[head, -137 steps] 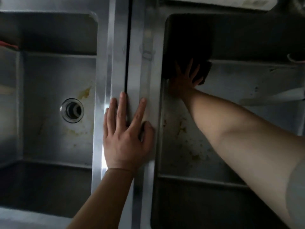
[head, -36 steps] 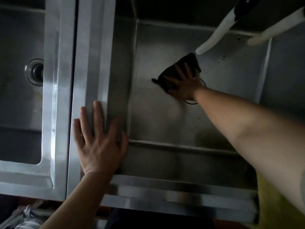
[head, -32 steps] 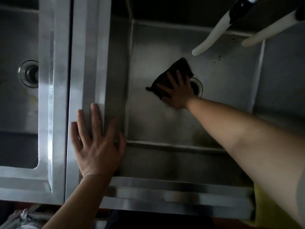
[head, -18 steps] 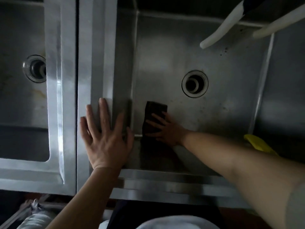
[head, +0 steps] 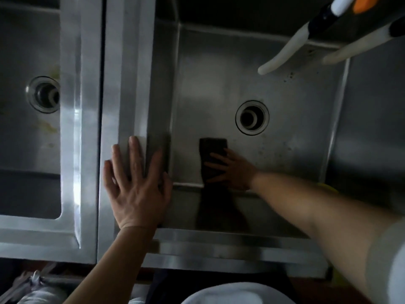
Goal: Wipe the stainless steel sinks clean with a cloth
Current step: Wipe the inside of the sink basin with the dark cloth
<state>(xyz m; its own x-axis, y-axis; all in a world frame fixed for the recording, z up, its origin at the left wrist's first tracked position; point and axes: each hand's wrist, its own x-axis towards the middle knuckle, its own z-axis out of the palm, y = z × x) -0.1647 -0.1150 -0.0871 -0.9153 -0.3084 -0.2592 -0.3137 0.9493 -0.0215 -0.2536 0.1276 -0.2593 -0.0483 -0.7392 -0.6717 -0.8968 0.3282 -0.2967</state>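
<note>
I am in the wiping step, working the floor of the right-hand stainless steel sink basin (head: 219, 84); my right hand (head: 232, 170) lies flat with its fingers spread on the dark rectangular cloth (head: 212, 156), pressing it down rather than pinching it; the cloth sits on the basin floor near the front wall, between the left wall and the round steel drain (head: 252, 117), and close to that drain without touching it. My left hand (head: 135, 189) rests open, fingers splayed, on the steel divider rim (head: 129, 73) between the two basins, near the front edge, bracing me; it holds nothing. The left-hand stainless steel basin (head: 28, 139) shows yellowish stains below its drain (head: 45, 94), so I judge that one is not yet done. Dark specks sit on the right basin's floor towards its far right corner, under the two white curved handles (head: 282, 55) that hang over the rim; the next move, as I read it, calls for keeping flat pressure and sweeping the cloth past the drain towards those specks, without snagging the drain's rim.
</note>
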